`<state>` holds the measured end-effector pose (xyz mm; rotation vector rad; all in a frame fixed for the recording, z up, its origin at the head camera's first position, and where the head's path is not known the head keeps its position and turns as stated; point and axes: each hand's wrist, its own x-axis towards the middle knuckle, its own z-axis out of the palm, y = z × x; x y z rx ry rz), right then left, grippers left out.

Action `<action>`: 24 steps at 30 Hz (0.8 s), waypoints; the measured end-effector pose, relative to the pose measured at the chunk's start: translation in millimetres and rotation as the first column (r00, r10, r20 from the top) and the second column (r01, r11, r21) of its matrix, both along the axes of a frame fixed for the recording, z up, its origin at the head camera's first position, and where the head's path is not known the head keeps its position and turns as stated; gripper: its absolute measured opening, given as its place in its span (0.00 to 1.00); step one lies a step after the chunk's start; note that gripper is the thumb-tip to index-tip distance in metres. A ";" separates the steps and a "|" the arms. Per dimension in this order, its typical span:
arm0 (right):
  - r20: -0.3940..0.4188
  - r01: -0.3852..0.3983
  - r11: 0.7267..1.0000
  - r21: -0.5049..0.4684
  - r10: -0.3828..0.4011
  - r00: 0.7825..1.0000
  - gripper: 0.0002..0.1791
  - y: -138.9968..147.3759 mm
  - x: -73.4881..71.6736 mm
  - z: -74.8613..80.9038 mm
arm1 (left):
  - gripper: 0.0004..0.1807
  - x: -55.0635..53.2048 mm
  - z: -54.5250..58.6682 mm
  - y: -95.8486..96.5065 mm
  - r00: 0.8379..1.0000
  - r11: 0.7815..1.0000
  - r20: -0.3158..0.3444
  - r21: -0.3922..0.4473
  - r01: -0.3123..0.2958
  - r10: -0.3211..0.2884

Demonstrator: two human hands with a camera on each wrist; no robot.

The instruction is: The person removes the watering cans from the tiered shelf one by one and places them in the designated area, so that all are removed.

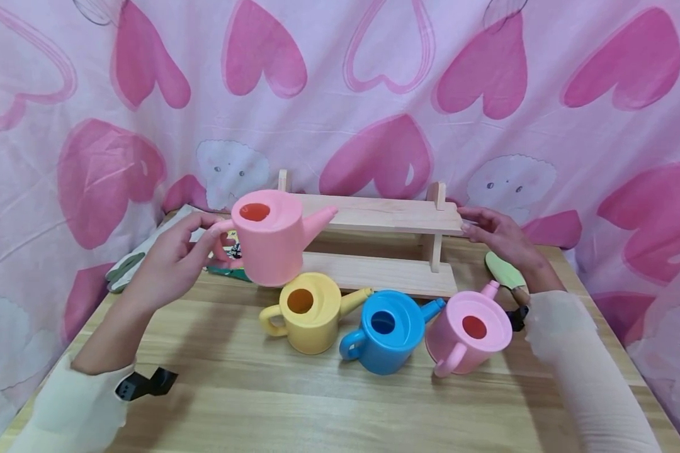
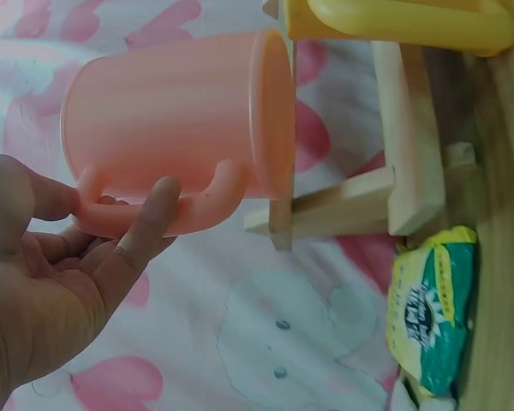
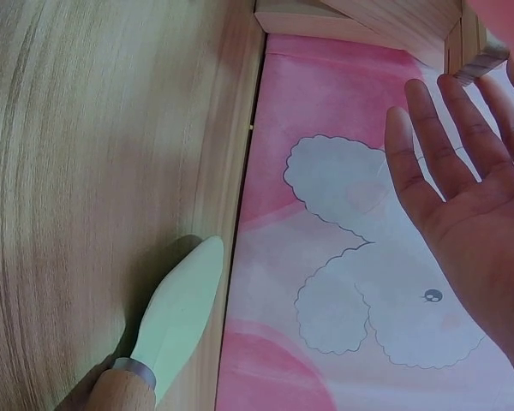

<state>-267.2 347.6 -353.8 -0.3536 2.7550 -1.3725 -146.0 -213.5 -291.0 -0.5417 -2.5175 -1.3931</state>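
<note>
My left hand (image 1: pixel 172 257) grips the handle of a salmon-pink watering can (image 1: pixel 272 242), holding it raised in front of the left part of a two-tier wooden shelf (image 1: pixel 385 214). In the left wrist view the fingers pass through the can's handle (image 2: pixel 210 210). At the shelf's right end, my right hand (image 1: pixel 501 236) touches the upper board with fairly straight fingers (image 3: pixel 428 128). Below stand a yellow watering can (image 1: pixel 317 324), a blue watering can (image 1: pixel 393 343) and a light-pink watering can (image 1: pixel 470 340), upright on the table before the shelf.
A green-and-yellow packet (image 2: pixel 435 308) lies by the shelf's left end. Gloves (image 1: pixel 127 267) rest at the table's left edge. A pale green trowel (image 3: pixel 184 308) lies right of the shelf. A pink heart-print curtain (image 1: pixel 374 126) hangs behind the wooden table (image 1: pixel 249 396).
</note>
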 end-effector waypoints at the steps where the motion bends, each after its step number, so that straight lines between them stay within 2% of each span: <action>1: 0.000 -0.001 1.000 0.003 0.001 1.000 0.30 0.2 -0.1 0.1 | 0.12 1.2 -2.1 -2.2 1.000 1.000 -0.004 0.010 0.003 -0.003; 7: -0.002 -0.002 1.000 0.003 0.002 1.000 0.30 -1.0 0.2 -0.2 | 0.10 7.6 -13.7 -16.4 1.000 1.000 -0.030 0.030 0.002 -0.001; 17: 0.014 -0.004 1.000 -0.009 0.004 1.000 0.30 -7.1 0.3 1.8 | 0.11 23.7 -35.9 -37.2 0.999 0.997 0.023 0.070 -0.027 0.026; 24: 0.007 -0.012 1.000 -0.013 0.012 1.000 0.30 -6.9 2.5 2.6 | 0.08 32.6 -48.7 -41.2 1.000 0.996 0.020 0.089 -0.001 -0.001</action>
